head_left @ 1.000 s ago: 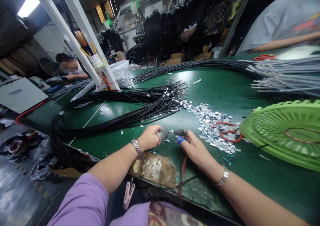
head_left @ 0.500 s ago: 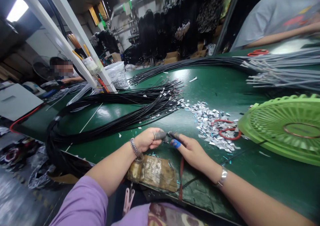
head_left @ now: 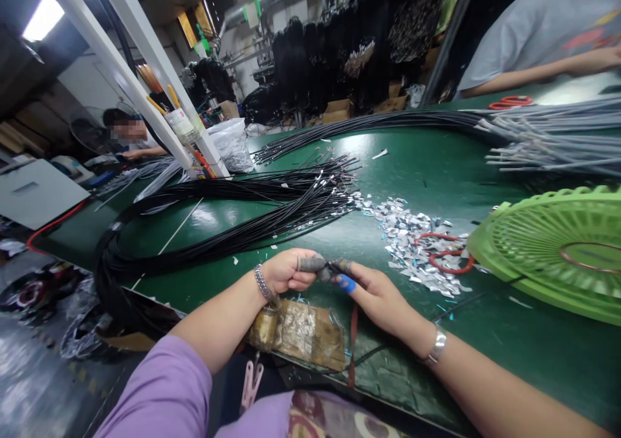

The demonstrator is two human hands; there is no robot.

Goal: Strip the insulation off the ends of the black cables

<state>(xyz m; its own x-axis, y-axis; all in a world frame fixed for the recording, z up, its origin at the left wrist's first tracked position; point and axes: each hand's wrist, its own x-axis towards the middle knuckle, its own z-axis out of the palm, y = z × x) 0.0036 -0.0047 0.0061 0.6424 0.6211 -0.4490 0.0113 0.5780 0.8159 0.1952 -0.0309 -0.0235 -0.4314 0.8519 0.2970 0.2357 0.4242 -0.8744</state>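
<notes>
My left hand (head_left: 287, 271) and my right hand (head_left: 372, 291) meet fingertip to fingertip just above the green table (head_left: 417, 166), near its front edge. Both are closed in a pinch, with grey finger covers and a blue one on the right. Between them sits something small and dark (head_left: 328, 267), too small to name. A large bundle of black cables (head_left: 233, 221) curves across the table just beyond my left hand, its stripped ends pointing right. A heap of silver foil scraps (head_left: 412, 237) lies to the right of my hands.
Red-handled scissors (head_left: 444, 253) lie in the scraps. A green fan grille (head_left: 557, 250) lies at the right. Grey cables (head_left: 557, 140) and a second pair of red scissors (head_left: 509, 103) are at the far right, by a person in grey (head_left: 533, 30). A taped pad (head_left: 301, 328) sits on the table edge.
My two hands have drawn together from a small gap until the fingertips touch, and my left thumb and finger have closed on the small piece.
</notes>
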